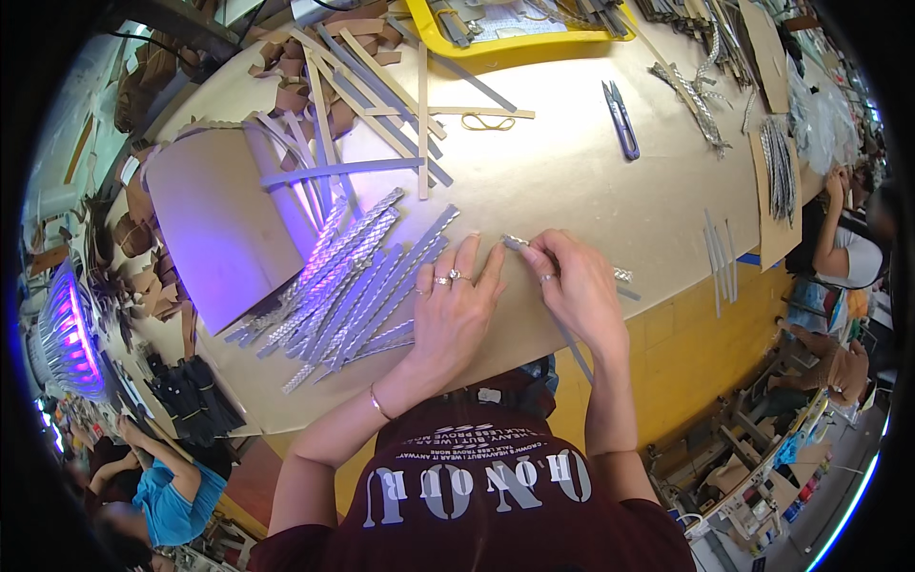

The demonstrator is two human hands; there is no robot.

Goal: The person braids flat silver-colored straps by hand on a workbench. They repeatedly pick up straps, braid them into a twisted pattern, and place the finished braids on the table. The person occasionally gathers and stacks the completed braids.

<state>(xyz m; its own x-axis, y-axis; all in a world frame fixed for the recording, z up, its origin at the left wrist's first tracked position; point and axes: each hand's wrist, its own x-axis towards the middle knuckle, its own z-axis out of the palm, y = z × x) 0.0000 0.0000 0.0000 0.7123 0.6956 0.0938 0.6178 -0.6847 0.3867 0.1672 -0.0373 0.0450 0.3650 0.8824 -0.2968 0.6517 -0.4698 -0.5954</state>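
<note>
Head cam — grey strip [516,242] pinched in R hand [578,283], end twd L hand [457,297] — palm-down, unclenched.

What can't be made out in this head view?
Head view:
The strip's held part: covered by the right hand.
Whether the left hand's index fingertip touches that strip: too small to tell.
The yellow tray's far side: cut off by the upper edge.
Whether the co-worker at right holds anything: small, blurred by the rim.

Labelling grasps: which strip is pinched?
The strip pinched in the right hand, its tip toward the left hand; the piled strips lie left of both hands.
</note>
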